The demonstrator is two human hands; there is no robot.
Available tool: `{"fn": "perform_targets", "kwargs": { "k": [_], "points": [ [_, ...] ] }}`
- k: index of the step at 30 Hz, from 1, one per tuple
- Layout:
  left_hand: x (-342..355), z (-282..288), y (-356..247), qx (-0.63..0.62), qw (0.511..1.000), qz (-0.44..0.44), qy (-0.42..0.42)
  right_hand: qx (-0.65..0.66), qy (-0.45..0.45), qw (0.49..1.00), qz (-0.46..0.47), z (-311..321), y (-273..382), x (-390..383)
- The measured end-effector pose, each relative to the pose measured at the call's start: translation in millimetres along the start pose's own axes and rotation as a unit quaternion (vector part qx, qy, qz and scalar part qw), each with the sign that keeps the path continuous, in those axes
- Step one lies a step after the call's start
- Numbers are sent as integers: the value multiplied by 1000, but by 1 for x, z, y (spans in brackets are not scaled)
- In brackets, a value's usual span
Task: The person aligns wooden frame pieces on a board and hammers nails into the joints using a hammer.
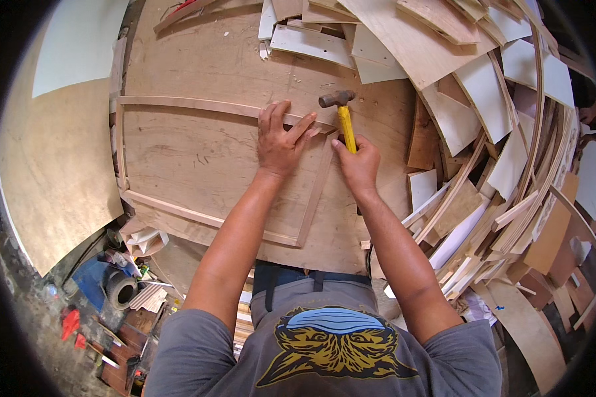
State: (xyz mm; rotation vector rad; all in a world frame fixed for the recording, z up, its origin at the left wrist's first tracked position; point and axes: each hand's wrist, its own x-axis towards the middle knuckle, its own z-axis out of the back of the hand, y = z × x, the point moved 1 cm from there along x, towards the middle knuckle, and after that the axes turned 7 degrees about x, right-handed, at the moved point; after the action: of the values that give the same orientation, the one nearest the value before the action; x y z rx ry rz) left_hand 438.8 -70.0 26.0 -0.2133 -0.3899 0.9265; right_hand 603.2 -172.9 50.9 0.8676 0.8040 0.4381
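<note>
A rectangular frame of thin wooden strips (179, 103) lies flat on a plywood worktop (198, 159). Over its far strip, close to the far right corner, rests my left hand (281, 137), fingers spread across the wood. Beside that corner my right hand (359, 159) is wrapped round the yellow handle of a hammer (346, 126). The dark metal head of the hammer is raised just beyond the corner, apart from the strips as far as I can see. Whether a nail sits under my left fingers is hidden.
Plywood offcuts (437, 40) are heaped along the far and right sides. A large pale panel (59, 165) stands at the left. Below the worktop at lower left, the floor holds clutter, including a roll of tape (121, 290) and red scraps (71, 324).
</note>
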Motion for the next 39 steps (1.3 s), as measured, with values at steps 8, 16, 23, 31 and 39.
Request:
{"fn": "perform_targets", "kwargs": {
  "k": [8,16,23,31,39],
  "points": [
    [0,2,-8,-3,1000,19,6,-14,-1,1000,-14,-6,5,2],
    [-20,-5,-56,61,982,116,139,-69,22,997,-35,1,17,7],
    [-23,-24,-85,129,954,231,142,-37,43,997,-56,0,14,13],
    [-22,-26,-87,106,956,242,128,-65,48,996,-30,15,6,20],
    [-23,-28,-87,90,958,245,118,-182,48,980,63,84,40,35]
  ]
}}
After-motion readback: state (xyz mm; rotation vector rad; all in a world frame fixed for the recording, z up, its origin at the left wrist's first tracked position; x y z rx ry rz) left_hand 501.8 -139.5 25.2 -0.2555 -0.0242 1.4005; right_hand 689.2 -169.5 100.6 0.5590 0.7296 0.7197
